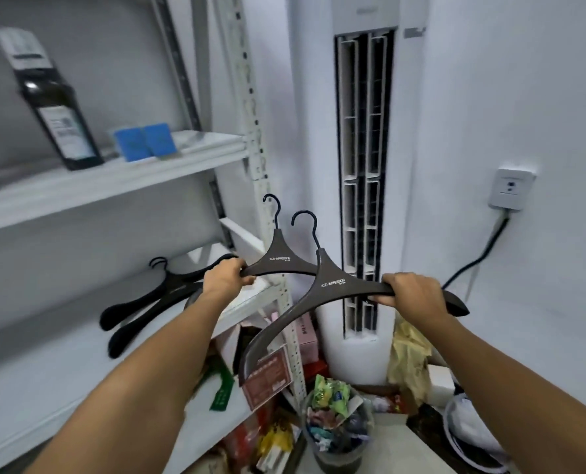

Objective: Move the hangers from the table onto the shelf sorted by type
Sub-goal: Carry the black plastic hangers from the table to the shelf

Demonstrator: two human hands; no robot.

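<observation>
Standing along the left wall, the white shelf (107,186) fills that side, and a tall air conditioner (363,138) stands in the corner just beside it. On the lower board lie two black hangers (148,302), overlapping, hooks toward the wall. Both arms reach out in front of the shelf, each holding a brown hanger up in the air. The near hanger (332,285) is in the right hand (416,292), fingers clamped round its right arm; it crosses in front of the far hanger (279,260), whose left arm the left hand (228,275) holds, fingers wrapped round it. Below them a bin (339,436) full of wrappers sits on the floor. A dark bottle (59,107) and two blue boxes (146,142) stand on the upper board, and a socket (510,189) is on the right wall.
</observation>
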